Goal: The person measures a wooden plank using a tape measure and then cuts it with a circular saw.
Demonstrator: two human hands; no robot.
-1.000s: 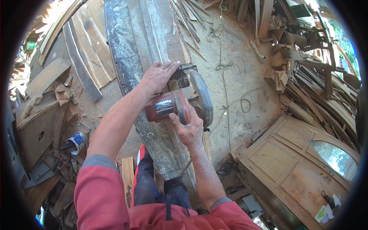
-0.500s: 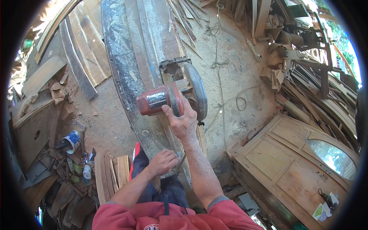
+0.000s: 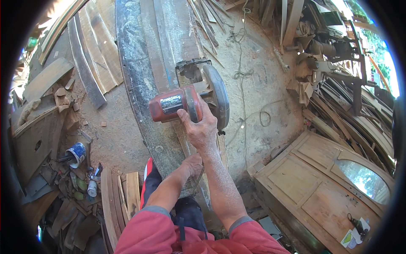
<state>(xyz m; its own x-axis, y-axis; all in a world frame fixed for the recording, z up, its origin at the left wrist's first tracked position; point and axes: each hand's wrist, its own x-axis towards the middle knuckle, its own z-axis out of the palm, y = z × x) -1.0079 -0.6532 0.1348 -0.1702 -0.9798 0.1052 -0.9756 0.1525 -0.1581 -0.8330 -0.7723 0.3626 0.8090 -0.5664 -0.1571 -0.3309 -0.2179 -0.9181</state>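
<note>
A red and black circular saw (image 3: 171, 105) rests on the long workbench, over a plank (image 3: 165, 46) that runs away from me. My right hand (image 3: 202, 127) is wrapped round the saw's rear handle, the thumb on its near side. Sawdust coats that forearm. Beneath my right wrist, my left hand (image 3: 193, 164) is at the near end of the bench, beside a narrow board and a dark cord (image 3: 198, 180). Its fingers are hidden behind the right forearm, so I cannot tell what they touch.
The dusty workbench (image 3: 137, 63) stretches far ahead. Boards (image 3: 95, 46) lie on the floor at left, with scraps and a blue-white can (image 3: 77, 154) nearer. A loose cord (image 3: 240, 75) crosses the floor at right. A wooden cabinet (image 3: 296, 173) lies near right, below stacked timber (image 3: 351, 110).
My left hand has moved right and slightly forward, passing under my right forearm. The saw and right hand have barely shifted.
</note>
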